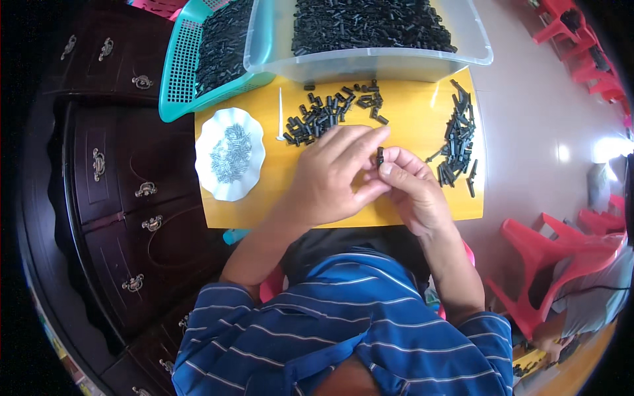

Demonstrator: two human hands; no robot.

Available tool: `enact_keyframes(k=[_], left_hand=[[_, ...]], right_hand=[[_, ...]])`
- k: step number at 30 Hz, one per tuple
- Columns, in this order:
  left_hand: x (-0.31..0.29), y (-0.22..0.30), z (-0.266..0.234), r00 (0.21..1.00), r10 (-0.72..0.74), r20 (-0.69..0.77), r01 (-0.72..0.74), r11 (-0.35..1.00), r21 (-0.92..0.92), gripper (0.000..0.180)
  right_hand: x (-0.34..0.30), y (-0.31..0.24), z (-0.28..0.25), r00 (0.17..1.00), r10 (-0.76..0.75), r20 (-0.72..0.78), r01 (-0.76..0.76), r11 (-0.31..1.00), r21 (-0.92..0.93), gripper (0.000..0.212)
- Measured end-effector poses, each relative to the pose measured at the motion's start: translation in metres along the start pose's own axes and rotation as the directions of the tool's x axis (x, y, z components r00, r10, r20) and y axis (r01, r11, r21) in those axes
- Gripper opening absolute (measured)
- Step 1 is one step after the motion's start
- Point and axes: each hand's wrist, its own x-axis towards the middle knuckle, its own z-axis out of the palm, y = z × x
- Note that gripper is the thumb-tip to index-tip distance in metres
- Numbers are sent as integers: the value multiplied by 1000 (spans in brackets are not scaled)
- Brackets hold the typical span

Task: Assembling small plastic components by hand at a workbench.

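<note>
Small black part [380,156] stood upright between both hands, above middle of yellow board [416,119]. Left hand [330,175] fingers curled, tips closed on part from left. Right hand [413,188] thumb and forefinger pinched part from right; hands touching. Loose black pieces [327,112] scattered just beyond hands; second pile [457,138] at right. White scalloped dish [230,153] with grey metal bits on left of board. Clear bin [370,33] and teal basket [205,53] of black parts beyond board.

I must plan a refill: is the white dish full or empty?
Partly full: the white dish holds a small heap of grey metal pieces at its middle, with bare white rim around.
</note>
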Motion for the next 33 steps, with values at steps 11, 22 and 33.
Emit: enact_keyframes(k=[11,22,33], left_hand=[[-1,-2,6,999,-51,-17,51,999,-17,34],[-2,-5,10,999,26,-37,-25,999,47,30],[-1,-4,4,999,-13,-37,13,1000,12,30]], right_hand=[[0,1,3,1000,-24,-4,24,1000,-20,14],[0,4,1,1000,0,-26,0,1000,20,19],[3,2,4,999,27,-37,-28,1000,-9,20]])
